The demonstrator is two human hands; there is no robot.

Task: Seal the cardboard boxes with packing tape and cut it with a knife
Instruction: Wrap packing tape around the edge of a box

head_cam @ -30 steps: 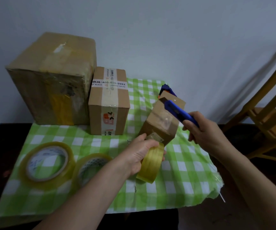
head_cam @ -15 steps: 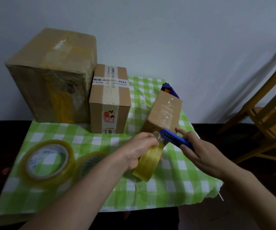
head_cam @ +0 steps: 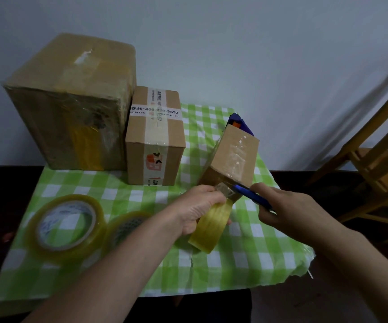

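A small cardboard box (head_cam: pixel 233 157) stands tilted on the green checked tablecloth, clear tape running over its top face and near end. My left hand (head_cam: pixel 200 206) grips a yellowish tape roll (head_cam: pixel 210 226) just below the box's near end, with a short strip stretched from roll to box. My right hand (head_cam: pixel 288 210) holds a blue utility knife (head_cam: pixel 251 195), its tip at that stretched strip beside my left fingers. The blade itself is too small to make out.
Two more taped boxes stand at the back left: a large one (head_cam: pixel 71 101) and a medium one (head_cam: pixel 155 136). Two other tape rolls (head_cam: pixel 64 227) (head_cam: pixel 127 224) lie at the front left. A dark blue object (head_cam: pixel 240 123) sits behind the small box. A wooden chair (head_cam: pixel 374 164) stands at the right.
My right hand brought the knife down from the box's top to the strip of tape at its near end. The small box has tipped a little more upright.
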